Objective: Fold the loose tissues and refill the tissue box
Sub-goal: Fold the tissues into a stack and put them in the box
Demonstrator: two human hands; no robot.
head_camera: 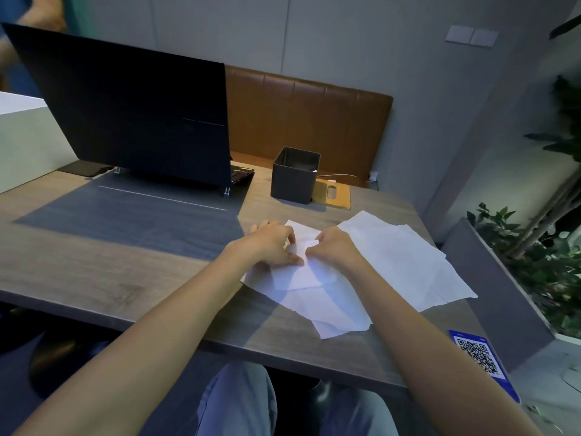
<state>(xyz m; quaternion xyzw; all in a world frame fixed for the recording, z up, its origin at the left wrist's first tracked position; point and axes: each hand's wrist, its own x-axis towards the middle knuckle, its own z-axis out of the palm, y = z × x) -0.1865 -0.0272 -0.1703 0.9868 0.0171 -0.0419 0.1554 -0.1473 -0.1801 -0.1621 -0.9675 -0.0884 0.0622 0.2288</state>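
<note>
Several loose white tissues [405, 259] lie spread over the right part of the wooden table [103, 272]. One tissue [303, 272] on top of them is partly folded. My left hand [270, 243] and my right hand [336, 248] meet over its upper edge, and each pinches the tissue with curled fingers. The dark square tissue box [294, 176] stands open-topped farther back, a short way beyond my hands. Its wooden lid [333, 195] lies flat just right of it.
An open black laptop [132, 121] stands at the back left on a grey desk mat [135, 218]. A phone [85, 168] lies left of it. A blue QR card [481, 360] sits at the table's right corner. A planter [515, 278] and brown bench back [308, 118] border the table.
</note>
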